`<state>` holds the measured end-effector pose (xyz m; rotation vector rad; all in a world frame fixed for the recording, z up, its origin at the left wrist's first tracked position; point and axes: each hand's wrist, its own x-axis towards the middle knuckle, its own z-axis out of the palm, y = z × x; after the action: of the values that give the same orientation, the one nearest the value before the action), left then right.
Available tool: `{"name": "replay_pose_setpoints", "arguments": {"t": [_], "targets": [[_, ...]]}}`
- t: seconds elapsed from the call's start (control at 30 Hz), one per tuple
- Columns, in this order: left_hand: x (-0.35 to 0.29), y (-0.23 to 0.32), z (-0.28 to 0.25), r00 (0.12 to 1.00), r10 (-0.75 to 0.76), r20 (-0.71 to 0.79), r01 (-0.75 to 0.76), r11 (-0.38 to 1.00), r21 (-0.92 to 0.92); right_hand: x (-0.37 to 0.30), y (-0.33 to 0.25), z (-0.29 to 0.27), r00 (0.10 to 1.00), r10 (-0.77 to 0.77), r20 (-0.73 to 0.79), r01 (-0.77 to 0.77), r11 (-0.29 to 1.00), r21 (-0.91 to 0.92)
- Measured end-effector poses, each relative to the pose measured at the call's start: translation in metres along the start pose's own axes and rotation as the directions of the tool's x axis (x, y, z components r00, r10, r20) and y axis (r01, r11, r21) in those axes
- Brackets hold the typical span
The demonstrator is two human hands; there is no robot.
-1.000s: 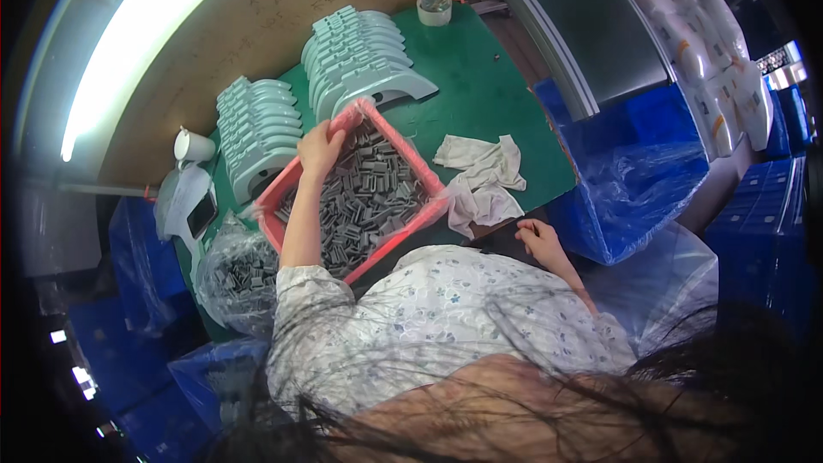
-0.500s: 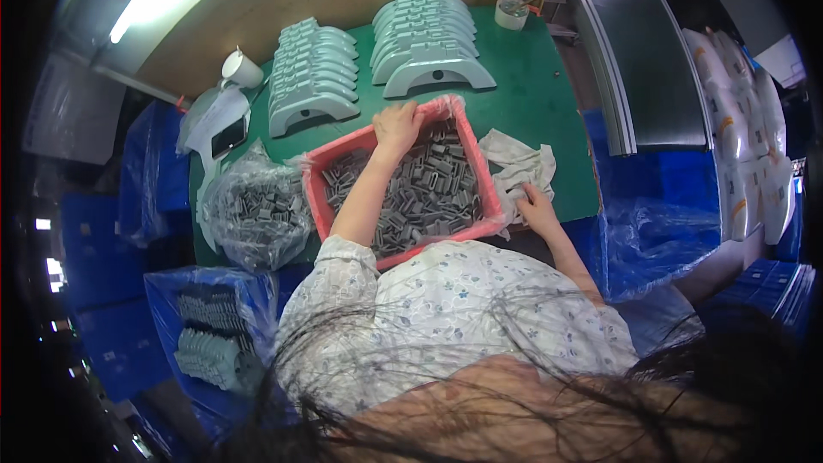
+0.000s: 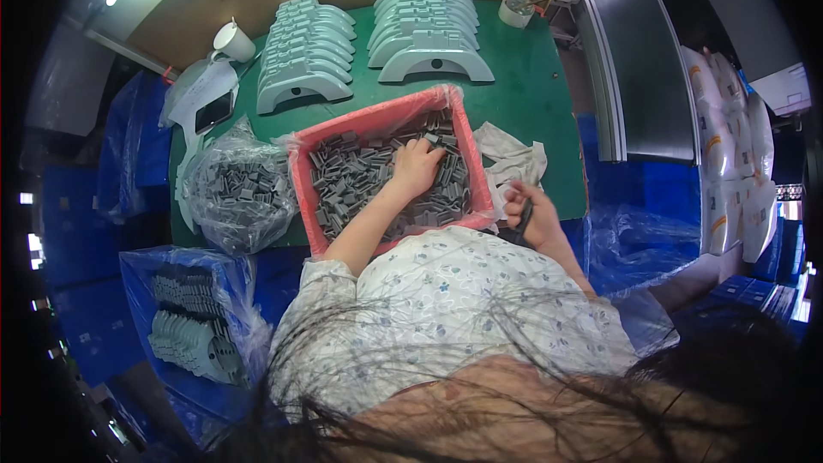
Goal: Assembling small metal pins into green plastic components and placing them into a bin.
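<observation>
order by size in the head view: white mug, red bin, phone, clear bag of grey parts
1. Red bin
2. Clear bag of grey parts
3. White mug and phone: they look too alike in size to rank

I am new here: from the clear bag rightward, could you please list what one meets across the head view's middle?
Clear plastic bag of grey parts, red rectangular box, crumpled white cloth, plastic-lined blue box, stacked white packs.
</observation>
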<state>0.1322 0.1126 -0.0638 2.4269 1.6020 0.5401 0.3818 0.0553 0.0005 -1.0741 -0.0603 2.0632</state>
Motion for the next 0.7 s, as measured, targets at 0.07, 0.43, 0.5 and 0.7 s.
{"name": "replay_pose_setpoints", "arguments": {"t": [0.07, 0.43, 0.5, 0.7], "targets": [[0.005, 0.001, 0.003, 1.000, -0.012, -0.023, 0.012, 1.000, 0.017, 0.002, 0.007, 0.003, 0.999, 0.035, 0.014, -0.035, 0.999, -0.013], [-0.015, 0.047, -0.058, 0.986, -0.166, 0.026, 0.121, 0.594, -0.795, -0.008, -0.003, 0.061, 0.967, -0.207, 0.151, 0.256, 0.750, -0.609], [-0.021, 0.052, -0.058, 0.986, -0.136, 0.097, 0.140, 0.355, -0.924, -0.007, -0.004, 0.071, 0.955, -0.155, 0.253, 0.282, 0.738, -0.613], [-0.028, 0.075, -0.080, 0.978, -0.139, 0.158, 0.165, 0.041, -0.985, -0.017, 0.003, 0.092, 0.891, -0.165, 0.422, 0.428, 0.613, -0.664]]}}
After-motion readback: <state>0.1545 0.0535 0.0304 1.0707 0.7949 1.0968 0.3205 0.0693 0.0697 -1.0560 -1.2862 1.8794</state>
